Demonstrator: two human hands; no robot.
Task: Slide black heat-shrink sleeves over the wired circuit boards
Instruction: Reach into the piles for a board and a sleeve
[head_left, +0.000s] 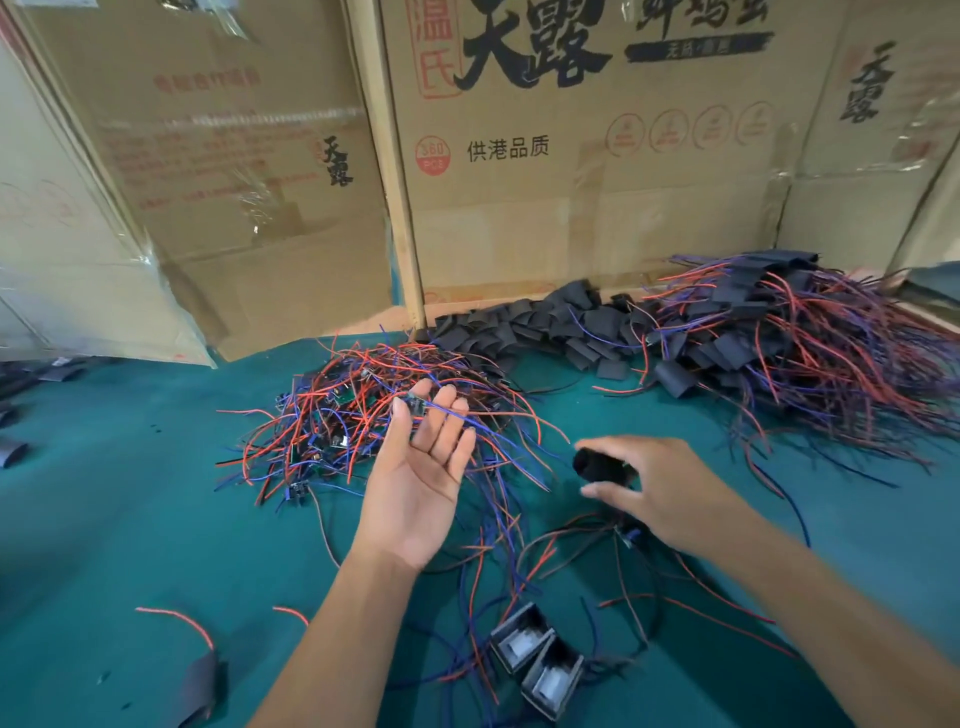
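My left hand (418, 473) is palm up above the green mat, pinching a small wired circuit board (414, 404) between thumb and fingertips; its blue and red wires trail right. My right hand (654, 491) grips a black heat-shrink sleeve (597, 464) between thumb and fingers, a short way right of the left hand. A tangled pile of bare wired boards (337, 415) lies behind the left hand. Loose black sleeves (540, 325) are heaped along the back. A pile of sleeved boards (779, 343) fills the back right.
Cardboard boxes (571, 156) wall off the back and sides. Two sleeved boards (540, 660) lie near the front, among loose red and blue wires. A flat black sleeve (200, 680) lies at front left, and more sleeves sit at the far left edge of the green mat (130, 493).
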